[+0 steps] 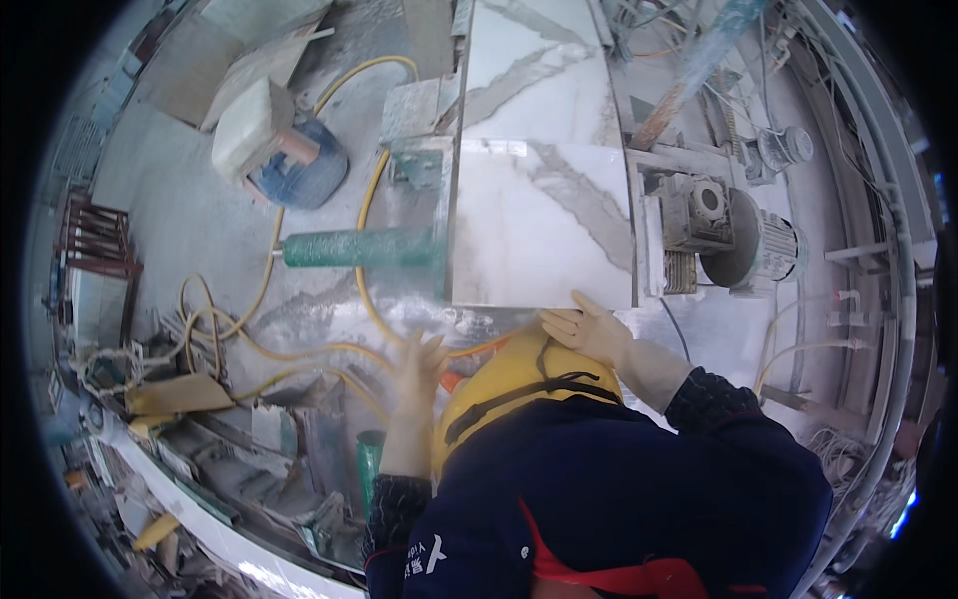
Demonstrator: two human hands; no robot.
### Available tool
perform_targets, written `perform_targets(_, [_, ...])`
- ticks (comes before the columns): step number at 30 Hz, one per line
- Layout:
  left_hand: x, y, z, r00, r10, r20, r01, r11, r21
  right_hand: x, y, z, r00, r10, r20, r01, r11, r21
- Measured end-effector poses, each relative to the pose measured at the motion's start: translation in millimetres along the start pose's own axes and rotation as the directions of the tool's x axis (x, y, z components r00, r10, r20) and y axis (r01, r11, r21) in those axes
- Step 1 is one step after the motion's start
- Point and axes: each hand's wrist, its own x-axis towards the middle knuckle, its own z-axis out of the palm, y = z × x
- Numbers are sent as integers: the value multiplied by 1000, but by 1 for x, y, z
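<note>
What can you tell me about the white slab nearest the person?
The slab is glossy white, like polished stone or tile, with a broad grey vein slanting down toward its right edge. Roughly rectangular, it lies flat between a green roller and a motor. The right hand is at its near edge, one fingertip overlapping it; whether it presses is unclear.

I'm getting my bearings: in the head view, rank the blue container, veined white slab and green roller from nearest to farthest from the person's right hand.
1. Veined white slab: straight ahead, its near edge at the right hand.
2. Green roller: to the left, beside the slab.
3. Blue container: also left, beyond the roller.
</note>
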Motion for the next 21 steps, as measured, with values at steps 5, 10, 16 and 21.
perform_targets(5, [-41, -75, -147, 989, 120, -88, -134, 977, -168, -35, -6, 100, 996, 27, -83, -77, 727, -683])
perform_targets(10, [-79, -147, -235, 867, 307, -393, -255, 950, 181, 10, -4, 165, 880, -147, 451, 445, -73, -892])
perform_targets(16, [-127, -188, -256, 773, 361, -521, -406, 913, 31, 101, 1, 163, 685, 70, 725, 365, -895, -257])
perform_targets(21, [-162, -165, -212, 671, 132, -729, -433, 869, -241, 95, -7, 142, 719, 69, 692, 305, -925, -225])
